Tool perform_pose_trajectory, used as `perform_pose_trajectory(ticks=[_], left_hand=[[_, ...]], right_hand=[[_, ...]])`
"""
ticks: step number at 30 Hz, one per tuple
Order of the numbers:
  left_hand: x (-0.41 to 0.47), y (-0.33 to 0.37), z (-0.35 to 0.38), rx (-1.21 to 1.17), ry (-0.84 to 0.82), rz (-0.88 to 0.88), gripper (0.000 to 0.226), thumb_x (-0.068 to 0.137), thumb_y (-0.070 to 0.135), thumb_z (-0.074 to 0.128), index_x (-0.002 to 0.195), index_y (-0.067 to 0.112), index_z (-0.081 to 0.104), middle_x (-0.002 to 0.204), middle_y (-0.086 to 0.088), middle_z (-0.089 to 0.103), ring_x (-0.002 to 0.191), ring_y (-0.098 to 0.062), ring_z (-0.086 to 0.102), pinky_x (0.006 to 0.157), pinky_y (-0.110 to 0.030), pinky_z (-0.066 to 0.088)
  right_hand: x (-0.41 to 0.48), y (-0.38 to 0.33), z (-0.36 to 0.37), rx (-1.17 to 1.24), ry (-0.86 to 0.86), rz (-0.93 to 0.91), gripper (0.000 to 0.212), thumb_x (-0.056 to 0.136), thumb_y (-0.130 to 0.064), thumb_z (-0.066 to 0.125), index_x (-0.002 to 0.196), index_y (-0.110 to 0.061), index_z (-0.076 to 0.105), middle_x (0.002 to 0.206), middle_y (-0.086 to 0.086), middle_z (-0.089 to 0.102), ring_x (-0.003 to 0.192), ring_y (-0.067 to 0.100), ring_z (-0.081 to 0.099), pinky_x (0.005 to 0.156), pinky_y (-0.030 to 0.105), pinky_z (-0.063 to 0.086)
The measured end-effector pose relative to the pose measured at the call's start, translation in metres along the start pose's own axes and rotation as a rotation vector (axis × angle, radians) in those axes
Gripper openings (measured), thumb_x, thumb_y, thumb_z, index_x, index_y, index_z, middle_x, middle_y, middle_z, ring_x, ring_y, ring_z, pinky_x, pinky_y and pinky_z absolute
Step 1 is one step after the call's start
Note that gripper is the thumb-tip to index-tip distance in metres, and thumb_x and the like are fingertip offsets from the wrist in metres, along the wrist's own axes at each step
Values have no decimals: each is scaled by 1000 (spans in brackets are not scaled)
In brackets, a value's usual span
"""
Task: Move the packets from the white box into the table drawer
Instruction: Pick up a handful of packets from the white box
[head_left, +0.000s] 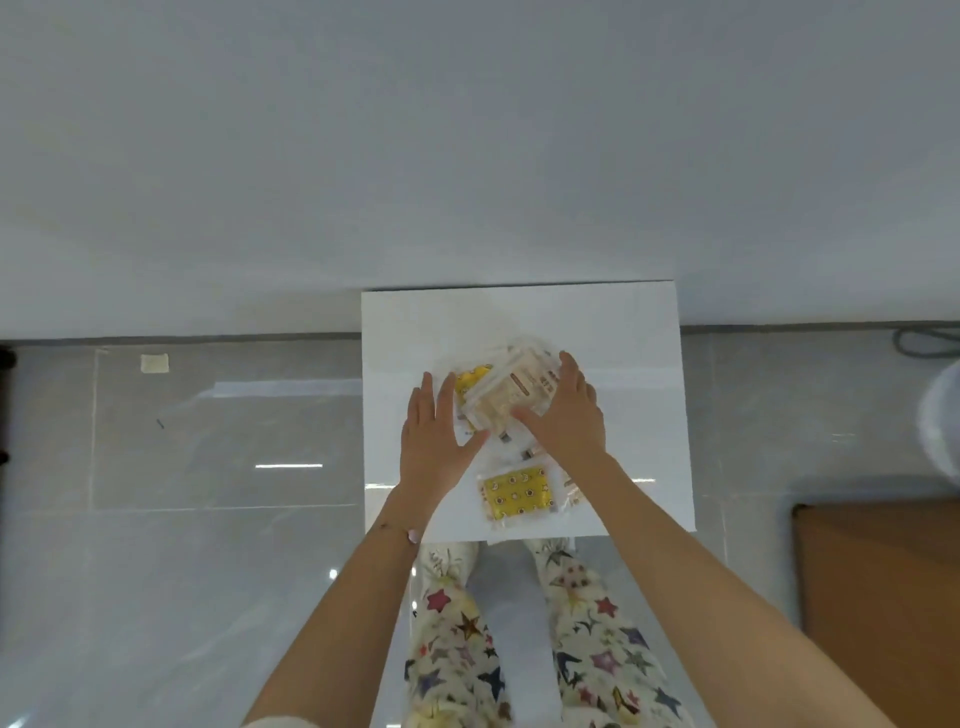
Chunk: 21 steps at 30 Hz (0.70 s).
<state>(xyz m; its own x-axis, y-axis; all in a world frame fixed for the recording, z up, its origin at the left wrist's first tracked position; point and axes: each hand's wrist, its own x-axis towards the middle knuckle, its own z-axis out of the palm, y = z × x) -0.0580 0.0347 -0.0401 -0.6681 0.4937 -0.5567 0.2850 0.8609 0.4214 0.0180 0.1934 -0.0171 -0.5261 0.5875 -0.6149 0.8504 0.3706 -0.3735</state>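
**Both hands squeezing the packet pile together, mid-table**

So the white table (628, 358) sits with its back edge right against the wall (467, 156), and there's open floor (208, 467) on the left and right. A brown wooden panel (883, 597) stands off past the right side, well apart from the table. The pile of packets (511, 387) is about in the middle of the top, with bare surface all round it.

The left hand (434, 441) is flat, fingers straight and close together, with the thumb splayed out and pressing the pile's left side. The right hand (569, 415) does the same on the right, fingers stretched along the edge and thumb lying over the near corner. Neither hand curls round anything, they just press inward.

One yellow packet (516, 493) lies loose near the front edge, between the forearms, and neither hand touches it.
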Motion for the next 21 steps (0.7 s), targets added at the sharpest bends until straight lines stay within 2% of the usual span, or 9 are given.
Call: perform_pose_trajectory(ticks=[4,7,9,11,12,16,19,21], left_hand=[[12,0,7,-33,6,-15,89,85,48,64,152,24,12,161,-8,1,147,-31,5,114,-48,24],[18,-1,7,-24,37,1,80,88,41,63,152,21,18,160,-10,7,144,-34,11,112,-49,29],[26,-1,3,-12,74,1,74,91,38,60,151,20,20,160,-10,10,142,-33,14,111,-49,31],[37,-1,-2,26,95,2,76,91,39,60,151,19,20,160,-10,11,142,-33,15,112,-49,30],[42,0,-3,48,88,4,79,89,42,62,152,19,18,160,-8,10,143,-33,14,112,-49,28],[51,13,1,135,29,16,88,83,50,65,152,23,17,161,-4,1,146,-31,3,114,-48,20],[51,20,9,159,39,35,78,83,44,67,147,21,28,161,-6,1,147,-31,-1,116,-46,16],[50,22,14,136,72,70,67,83,38,69,139,20,38,161,-6,7,148,-30,2,117,-45,15]], right_hand=[[7,5,7,-44,84,-19,80,83,-37,71,146,-14,25,139,6,39,126,26,41,101,39,38],[10,19,9,189,67,-16,53,82,-21,72,128,-16,45,121,2,49,111,21,50,94,38,47],[11,30,7,362,42,22,28,83,-16,69,107,-17,57,103,1,57,93,17,57,79,33,52],[7,40,0,463,36,90,9,85,-15,67,89,-16,60,89,5,61,78,18,56,67,30,49],[4,46,-3,512,38,123,7,86,-14,67,86,-17,60,86,5,63,76,18,56,67,31,49],[-6,77,-13,841,46,240,4,91,-11,60,91,-12,57,92,2,64,86,21,61,70,27,51],[-10,97,-17,1149,38,367,8,94,-8,55,96,-15,52,104,7,63,99,28,62,86,43,54],[-11,106,-19,1230,56,421,9,96,-9,53,98,-17,53,107,6,65,101,27,63,89,46,53]])
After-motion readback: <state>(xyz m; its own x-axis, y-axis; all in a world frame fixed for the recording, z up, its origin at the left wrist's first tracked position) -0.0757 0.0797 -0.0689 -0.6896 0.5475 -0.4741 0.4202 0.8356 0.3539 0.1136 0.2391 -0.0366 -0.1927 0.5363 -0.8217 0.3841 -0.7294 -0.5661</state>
